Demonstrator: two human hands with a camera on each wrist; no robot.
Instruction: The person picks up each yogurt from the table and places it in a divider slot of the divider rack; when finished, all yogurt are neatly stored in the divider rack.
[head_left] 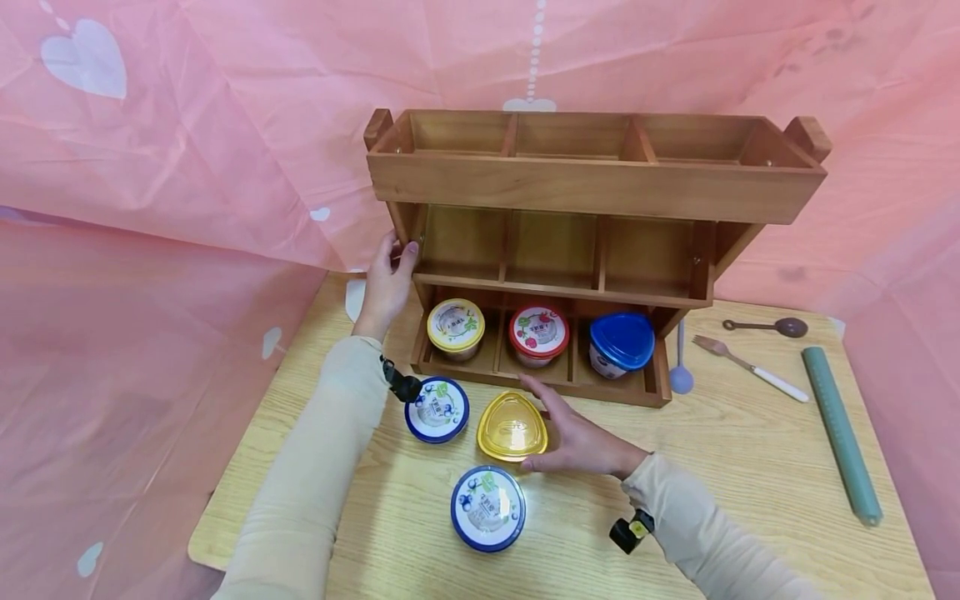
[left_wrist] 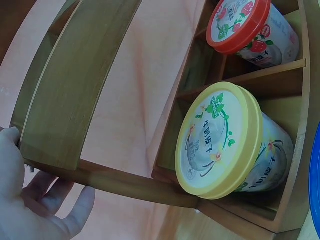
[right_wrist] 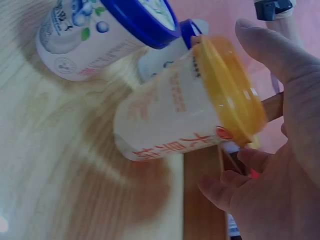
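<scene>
My left hand (head_left: pixel 387 287) grips the left side of a wooden three-tier rack (head_left: pixel 585 188), its thumb in front and its fingers round the side board. On the table, my right hand (head_left: pixel 588 437) is spread around a tub with a clear yellow lid (head_left: pixel 512 427), thumb and fingers apart at either side of the lid. White walls with orange print show on this tub (right_wrist: pixel 165 107) in the right wrist view. Two blue-lidded blueberry tubs, one (head_left: pixel 437 410) to its left and one (head_left: pixel 488 509) nearer me, stand beside it.
In the rack's bottom tier sit a yellow-rimmed tub (head_left: pixel 456 327), a red-rimmed strawberry tub (head_left: pixel 538 333) and a blue-lidded tub (head_left: pixel 622 343). To the right lie a purple spoon (head_left: pixel 682 379), a fork (head_left: pixel 750 367), a brown spoon (head_left: pixel 787 327) and a green rod (head_left: pixel 843 437).
</scene>
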